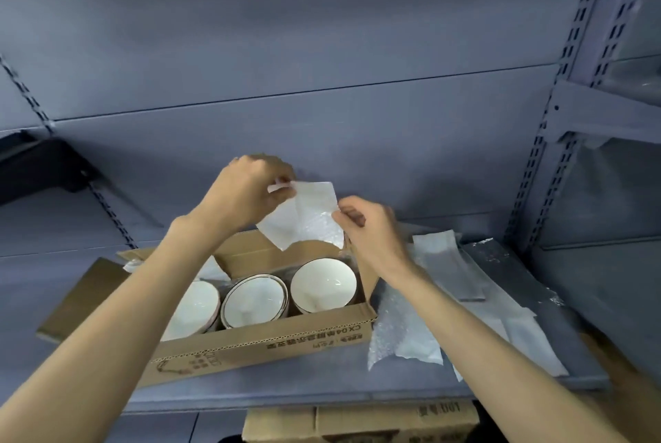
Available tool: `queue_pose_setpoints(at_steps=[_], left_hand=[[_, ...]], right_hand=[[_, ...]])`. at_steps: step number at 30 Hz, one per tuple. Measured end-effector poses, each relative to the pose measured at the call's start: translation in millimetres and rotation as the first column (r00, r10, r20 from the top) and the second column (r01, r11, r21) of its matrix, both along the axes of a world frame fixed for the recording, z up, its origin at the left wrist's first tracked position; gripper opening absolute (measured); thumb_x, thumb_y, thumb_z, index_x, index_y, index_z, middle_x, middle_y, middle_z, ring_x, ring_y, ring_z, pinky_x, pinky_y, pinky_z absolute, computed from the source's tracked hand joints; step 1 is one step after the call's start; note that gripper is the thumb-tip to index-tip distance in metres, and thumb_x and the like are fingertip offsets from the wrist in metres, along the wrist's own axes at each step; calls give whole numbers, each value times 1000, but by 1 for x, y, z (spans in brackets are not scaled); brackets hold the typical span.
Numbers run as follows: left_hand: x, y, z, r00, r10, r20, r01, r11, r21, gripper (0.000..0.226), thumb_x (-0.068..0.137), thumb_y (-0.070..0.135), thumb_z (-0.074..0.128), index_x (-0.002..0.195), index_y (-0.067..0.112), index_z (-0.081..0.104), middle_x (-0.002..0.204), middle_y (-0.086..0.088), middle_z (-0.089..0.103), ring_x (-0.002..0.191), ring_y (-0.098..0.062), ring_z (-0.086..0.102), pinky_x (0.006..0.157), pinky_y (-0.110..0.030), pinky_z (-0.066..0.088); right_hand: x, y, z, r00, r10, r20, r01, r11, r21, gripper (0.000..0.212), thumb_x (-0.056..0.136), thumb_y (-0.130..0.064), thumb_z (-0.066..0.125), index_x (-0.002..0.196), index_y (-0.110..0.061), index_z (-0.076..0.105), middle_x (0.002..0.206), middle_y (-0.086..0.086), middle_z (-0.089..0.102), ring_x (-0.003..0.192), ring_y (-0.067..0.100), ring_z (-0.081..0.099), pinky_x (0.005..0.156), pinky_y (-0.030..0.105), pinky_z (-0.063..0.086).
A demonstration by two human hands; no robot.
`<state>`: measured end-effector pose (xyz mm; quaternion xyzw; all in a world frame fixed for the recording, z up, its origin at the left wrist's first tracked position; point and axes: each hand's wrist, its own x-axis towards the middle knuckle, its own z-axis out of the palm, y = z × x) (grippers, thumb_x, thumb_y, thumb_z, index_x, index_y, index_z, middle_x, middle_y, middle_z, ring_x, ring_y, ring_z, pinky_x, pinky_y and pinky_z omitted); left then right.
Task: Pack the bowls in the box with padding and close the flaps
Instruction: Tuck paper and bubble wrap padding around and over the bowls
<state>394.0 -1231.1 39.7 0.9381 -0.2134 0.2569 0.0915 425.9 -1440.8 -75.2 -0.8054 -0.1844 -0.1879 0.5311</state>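
Right now a sheet of bubble-wrap padding is held up over the far end of the open cardboard box, left hand pinching its top corner at approx. 10 o'clock, right hand pinching its edge at 3. Three white bowls sit in a row inside the box, flaps open. More padding sheets lie on the grey shelf at 3 o'clock of the box; 2nd carton below the shelf at 6.

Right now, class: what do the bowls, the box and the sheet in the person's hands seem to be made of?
Bowls: likely glazed ceramic; glossy white, dark rim line.
Box: corrugated cardboard; matte brown, printed, folded flaps.
Sheet, held by left hand and right hand: probably bubble wrap; translucent, dimpled plastic.
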Motion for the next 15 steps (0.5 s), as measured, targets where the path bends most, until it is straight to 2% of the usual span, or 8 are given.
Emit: queue_pose_setpoints(at_steps=[2,4,5,8,12,15], left_hand=[[0,10,-13,991,129,24,-130,990,52,5,91,18,70,96,17,72,92,1,70,85,-33,63,68,-39,52],[0,24,-28,969,246,19,-246,966,74,6,94,20,66,97,20,70,96,2,68,85,-35,62,68,-39,51],[-1,32,-36,957,291,12,-291,953,86,7,94,20,64,98,20,70,97,3,68,85,-36,62,68,-39,50],[-5,52,-54,940,341,25,-341,932,126,7,94,18,64,97,20,70,96,2,68,86,-37,63,63,-36,46],[-7,62,-72,940,319,120,-337,923,184,8,87,6,70,87,13,73,82,-3,67,80,-33,62,52,-33,43],[-8,66,-85,945,293,145,-320,921,223,12,82,-3,73,85,9,72,80,-5,68,75,-33,60,58,-40,51]], right_hand=[[2,11,0,1000,-6,-30,0,984,-181,26,90,-15,69,115,-23,73,104,-8,76,97,14,69,88,39,56],[0,17,0,999,-42,24,48,921,-387,38,91,-22,66,129,-27,66,118,-6,73,110,23,61,95,45,49],[-2,16,-1,998,-41,53,60,903,-426,39,91,-25,64,129,-28,65,119,-7,71,111,24,59,95,45,46],[-4,9,-3,994,-25,103,64,919,-389,31,91,-24,63,122,-27,69,114,-8,72,106,22,59,92,43,45],[-5,-4,-1,993,-65,98,93,946,-312,24,92,-17,64,113,-21,73,107,-7,74,102,23,61,93,46,47],[-12,-4,3,969,-75,236,177,877,-446,20,91,-13,64,107,-19,74,105,-4,72,101,26,59,93,46,45]])
